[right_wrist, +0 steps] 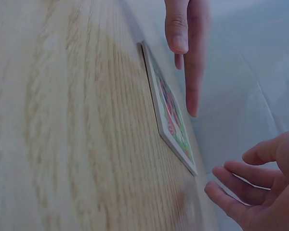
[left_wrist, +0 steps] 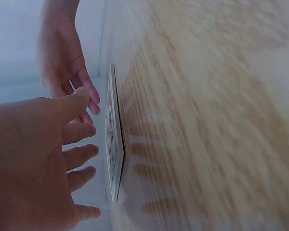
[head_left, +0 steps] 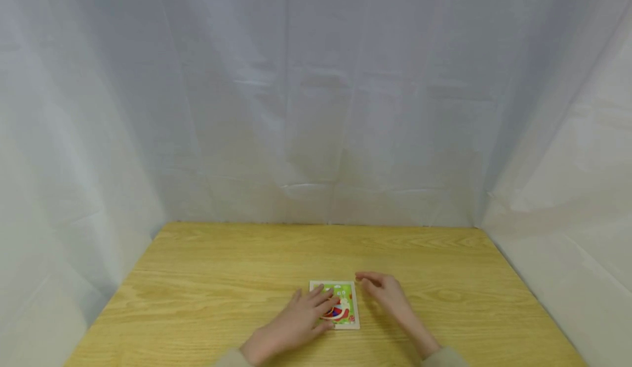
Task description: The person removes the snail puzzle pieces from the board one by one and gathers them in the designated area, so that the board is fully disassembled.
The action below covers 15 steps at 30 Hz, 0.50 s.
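A small flat picture board (head_left: pixel 347 292) with green and red artwork lies on the wooden table (head_left: pixel 207 279) near its front edge. My left hand (head_left: pixel 316 308) is spread over the board's left half with its fingers straight. In the left wrist view a thin gap shows between those fingers (left_wrist: pixel 82 144) and the board (left_wrist: pixel 114 144). My right hand (head_left: pixel 376 284) hovers just off the board's right edge with loosely curved fingers and holds nothing. The right wrist view shows the board (right_wrist: pixel 172 118) edge-on, the left hand (right_wrist: pixel 188 43) over it, and the right hand (right_wrist: pixel 260 192) apart from it.
White cloth (head_left: pixel 316 109) hangs close behind the table and along both sides. The table's far edge (head_left: pixel 316 225) meets the cloth. Nothing else lies on the wood.
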{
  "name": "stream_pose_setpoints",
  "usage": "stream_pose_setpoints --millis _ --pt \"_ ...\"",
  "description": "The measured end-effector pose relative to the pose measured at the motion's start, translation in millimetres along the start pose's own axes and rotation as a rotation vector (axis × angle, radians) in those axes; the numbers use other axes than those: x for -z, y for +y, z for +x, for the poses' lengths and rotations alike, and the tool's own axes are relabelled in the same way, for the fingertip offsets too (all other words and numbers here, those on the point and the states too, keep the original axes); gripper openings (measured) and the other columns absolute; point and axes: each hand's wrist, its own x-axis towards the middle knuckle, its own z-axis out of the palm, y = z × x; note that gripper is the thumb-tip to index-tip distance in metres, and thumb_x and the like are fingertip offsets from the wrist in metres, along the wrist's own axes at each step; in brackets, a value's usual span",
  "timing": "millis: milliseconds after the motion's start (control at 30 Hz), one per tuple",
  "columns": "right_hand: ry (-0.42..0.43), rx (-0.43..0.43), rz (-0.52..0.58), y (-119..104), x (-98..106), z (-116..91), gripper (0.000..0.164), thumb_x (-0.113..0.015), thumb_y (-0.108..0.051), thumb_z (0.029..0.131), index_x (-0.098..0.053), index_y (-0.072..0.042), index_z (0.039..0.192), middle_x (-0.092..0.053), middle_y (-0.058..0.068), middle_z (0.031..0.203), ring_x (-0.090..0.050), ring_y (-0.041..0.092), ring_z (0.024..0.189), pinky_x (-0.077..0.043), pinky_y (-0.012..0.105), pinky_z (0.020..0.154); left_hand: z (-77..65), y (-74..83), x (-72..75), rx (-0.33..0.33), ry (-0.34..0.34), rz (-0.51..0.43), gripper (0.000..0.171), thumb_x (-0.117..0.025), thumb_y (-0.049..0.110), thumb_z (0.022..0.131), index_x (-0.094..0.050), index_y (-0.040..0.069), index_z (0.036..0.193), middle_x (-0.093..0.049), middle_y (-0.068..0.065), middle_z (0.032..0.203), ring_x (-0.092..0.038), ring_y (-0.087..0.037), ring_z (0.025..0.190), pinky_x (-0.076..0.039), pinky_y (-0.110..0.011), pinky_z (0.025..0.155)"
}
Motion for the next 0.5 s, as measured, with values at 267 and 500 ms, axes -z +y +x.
stream_pose_setpoints --millis 267,500 --pt "-0.028 0.049 -0.138 3.8 -8.0 4.5 0.022 -0.063 -0.008 0.097 -0.075 -0.001 0.113 -0.073 0.019 0.115 -0.069 0.037 0.103 -0.057 0.05 0.09 1.6 8.3 0.5 -0.019 -0.048 0.071 0.057 -0.054 0.048 0.102 -0.05 0.02 0.151 -0.04 -0.005 0.16 -0.035 -0.032 0.149 -0.033 -0.068 0.11" --pt "-0.067 0.054 -0.136 2.5 -10.9 7.9 0.024 -0.061 -0.012 0.099 -0.074 0.0 0.116 -0.074 0.018 0.114 -0.07 0.037 0.105 -0.055 0.052 0.091 3.4 8.4 -2.8 -0.023 -0.052 0.081 0.058 -0.054 0.051 0.1 -0.051 0.021 0.15 -0.043 -0.006 0.159 -0.037 -0.032 0.147 -0.034 -0.07 0.109"
